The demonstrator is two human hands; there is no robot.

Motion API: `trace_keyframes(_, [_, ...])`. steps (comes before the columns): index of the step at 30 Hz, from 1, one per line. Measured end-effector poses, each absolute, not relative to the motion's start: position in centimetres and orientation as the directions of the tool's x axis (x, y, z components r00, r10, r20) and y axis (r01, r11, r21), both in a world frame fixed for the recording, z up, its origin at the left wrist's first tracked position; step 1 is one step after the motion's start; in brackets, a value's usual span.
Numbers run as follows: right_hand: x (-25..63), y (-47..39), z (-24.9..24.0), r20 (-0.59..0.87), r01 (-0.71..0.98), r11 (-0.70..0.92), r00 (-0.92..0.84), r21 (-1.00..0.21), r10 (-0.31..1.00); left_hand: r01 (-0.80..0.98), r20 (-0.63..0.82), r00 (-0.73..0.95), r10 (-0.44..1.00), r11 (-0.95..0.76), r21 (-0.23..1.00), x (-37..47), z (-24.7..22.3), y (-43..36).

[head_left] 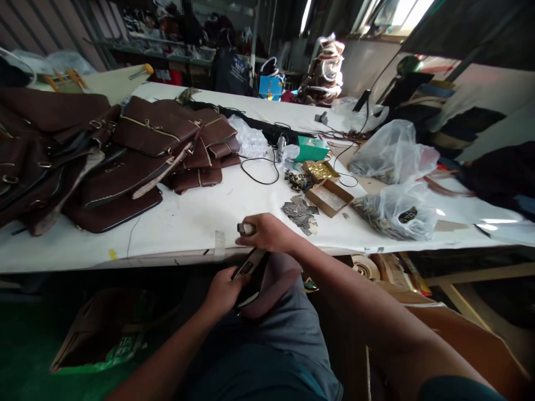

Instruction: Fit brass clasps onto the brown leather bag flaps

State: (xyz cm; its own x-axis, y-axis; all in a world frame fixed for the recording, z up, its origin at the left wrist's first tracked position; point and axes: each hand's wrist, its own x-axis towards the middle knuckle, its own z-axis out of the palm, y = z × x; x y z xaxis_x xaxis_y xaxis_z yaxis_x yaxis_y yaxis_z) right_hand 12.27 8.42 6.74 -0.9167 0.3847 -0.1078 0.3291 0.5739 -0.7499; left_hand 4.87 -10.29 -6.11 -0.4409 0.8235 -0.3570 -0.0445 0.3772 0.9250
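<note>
My right hand point(267, 231) is closed around a short, stubby tool point(247, 229) with a pale body and a dark metal end. It is raised just over the table's front edge; the rest of the tool is hidden in my fist. Below it, my left hand point(225, 289) grips the edge of a brown leather bag piece point(276, 287) that lies across my lap. A strip with a small metal fitting point(246, 267) shows beside my left thumb. Part of the leather is in shadow.
Brown leather bags point(137, 150) are piled on the left of the white table point(196, 223). Flat metal pieces point(300, 213), a cardboard tray point(330, 196), a box of gold-coloured parts point(321, 170) and plastic bags point(395, 211) lie to the right. A carton point(463, 334) stands below right.
</note>
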Motion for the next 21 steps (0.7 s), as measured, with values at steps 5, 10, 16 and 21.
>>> trace_keyframes(5, [11.8, 3.6, 6.2, 0.037, -0.041, 0.011, -0.723, -0.999, 0.689, -0.310, -0.433, -0.487, 0.758, 0.314, 0.898, 6.4, -6.6, -9.6])
trace_keyframes(10, [13.1, 3.2, 3.5, 0.113, -0.077, 0.084, -0.604, -0.993, 0.789, -0.576, -0.532, -0.488, 0.692, 0.202, 0.792, 7.6, -6.7, -8.3])
trace_keyframes(16, [13.0, 4.3, 2.2, 0.225, -0.091, 0.207, -0.474, -0.974, 0.851, -0.705, -0.586, -0.467, 0.662, 0.121, 0.699, 7.9, -6.4, -6.8])
trace_keyframes(21, [11.2, 5.1, 1.7, 0.121, 0.011, 0.145, -0.491, -0.989, 0.863, -0.737, -0.619, -0.458, 0.638, 0.116, 0.666, 7.7, -6.0, -6.6])
